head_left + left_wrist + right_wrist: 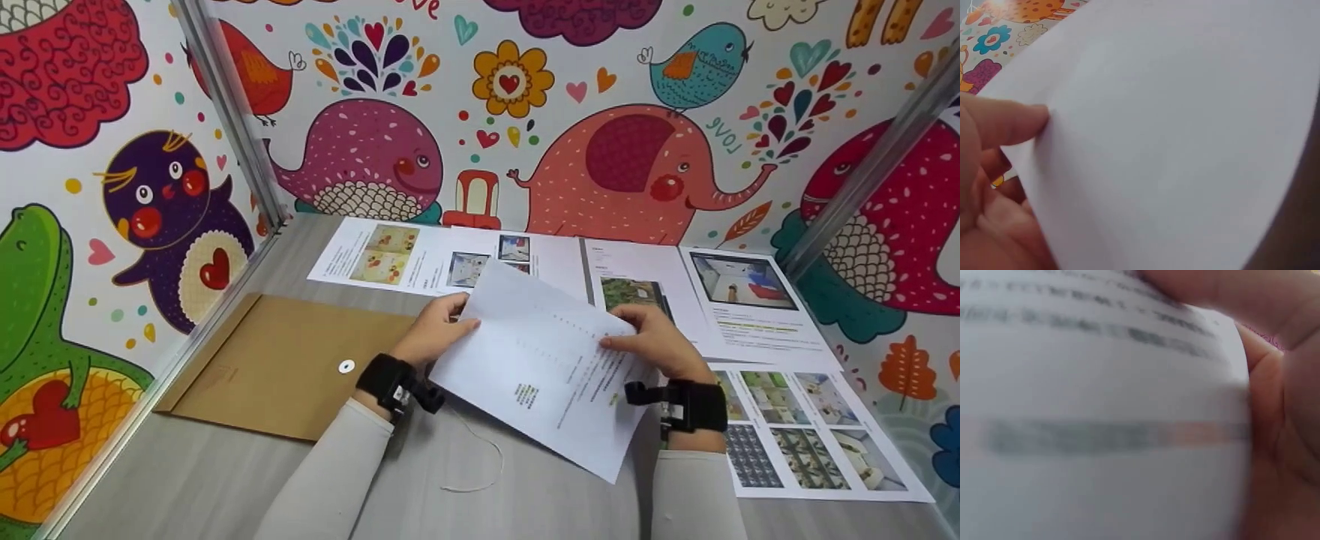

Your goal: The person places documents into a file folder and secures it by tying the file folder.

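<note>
A white printed sheet of paper (517, 337) is held up tilted above the table, between both hands. My left hand (431, 330) pinches its left edge, thumb on the near face and fingers behind. At the opposite edge my right hand (664, 345) grips it the same way. The left wrist view shows blank white paper (1168, 129) beside the thumb (1016, 121). Blurred lines of print cover the paper (1089, 382) in the right wrist view. Left of the hands lies a brown kraft envelope (277, 367) with a white button (346, 367), partly hidden by the left wrist.
Printed pages with pictures lie along the back of the grey table (202, 472), including a left page (420, 259) and a right page (757, 307). A picture sheet (825, 442) is at the right. Thin white string (501, 457) curls in front. Cartoon-patterned walls (487, 165) enclose the table.
</note>
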`<state>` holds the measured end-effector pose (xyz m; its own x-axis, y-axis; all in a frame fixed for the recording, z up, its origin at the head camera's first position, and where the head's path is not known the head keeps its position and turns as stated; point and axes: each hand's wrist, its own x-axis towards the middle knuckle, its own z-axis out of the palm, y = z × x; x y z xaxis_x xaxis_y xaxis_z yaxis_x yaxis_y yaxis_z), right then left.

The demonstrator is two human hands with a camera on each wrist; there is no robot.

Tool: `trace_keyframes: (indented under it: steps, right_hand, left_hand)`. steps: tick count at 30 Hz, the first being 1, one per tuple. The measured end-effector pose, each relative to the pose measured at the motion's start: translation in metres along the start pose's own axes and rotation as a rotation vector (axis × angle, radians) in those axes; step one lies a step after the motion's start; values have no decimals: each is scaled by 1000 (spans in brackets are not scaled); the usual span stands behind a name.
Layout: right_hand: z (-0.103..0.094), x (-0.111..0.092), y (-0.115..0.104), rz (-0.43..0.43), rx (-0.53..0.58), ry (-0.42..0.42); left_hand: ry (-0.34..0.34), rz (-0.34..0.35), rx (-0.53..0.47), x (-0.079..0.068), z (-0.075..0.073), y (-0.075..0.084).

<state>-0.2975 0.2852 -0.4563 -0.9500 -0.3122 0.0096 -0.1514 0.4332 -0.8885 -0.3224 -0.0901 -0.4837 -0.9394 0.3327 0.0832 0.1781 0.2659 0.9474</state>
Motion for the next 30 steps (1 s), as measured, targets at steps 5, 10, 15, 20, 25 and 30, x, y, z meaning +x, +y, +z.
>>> trace_keyframes:
  steps: [5,10,15,20,25,30]
  right_hand:
    - [1,4,6,73,23,121]
    - [6,10,14,227,257,123]
    - [14,15,22,219,376,38]
    - [19,16,22,155,435,4]
    - [19,17,22,99,491,-2]
    - [18,17,23,77,536,0]
  left_hand:
    - [110,-64,-145,1,-7,-1]
    - [226,-59,-268,4,-16,-5]
    - [250,-67,-352,6,-24,-9]
    - [275,-78,-359,5,-26,-11]
    - [353,-161,-221,6,-28,-3]
    - [380,-223,21,2,-32,8]
